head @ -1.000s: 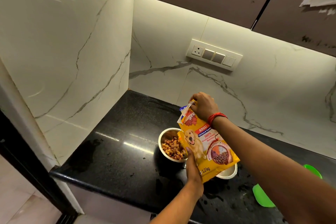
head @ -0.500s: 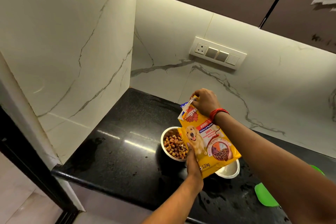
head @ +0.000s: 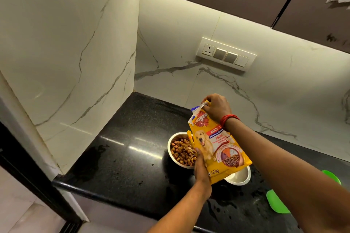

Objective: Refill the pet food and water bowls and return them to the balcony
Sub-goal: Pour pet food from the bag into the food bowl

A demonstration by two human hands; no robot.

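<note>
A yellow pet food bag (head: 217, 145) is held upright above two steel bowls on the black counter (head: 123, 157). My right hand (head: 216, 107) grips the bag's torn top edge. My left hand (head: 201, 164) holds the bag's lower left side. The left bowl (head: 175, 140) is full of brown kibble (head: 182, 152). The second bowl (head: 239, 177) sits to its right, mostly hidden behind the bag; its contents cannot be seen.
Marble walls close the counter's left side and back, with a switch plate (head: 226, 54) on the back wall. Dark cabinets hang overhead. A green object (head: 277, 202) lies on the counter at right. Water drops dot the counter near the front edge.
The bag and both hands hold nearly the same pose over the bowls; only the camera view has shifted slightly.
</note>
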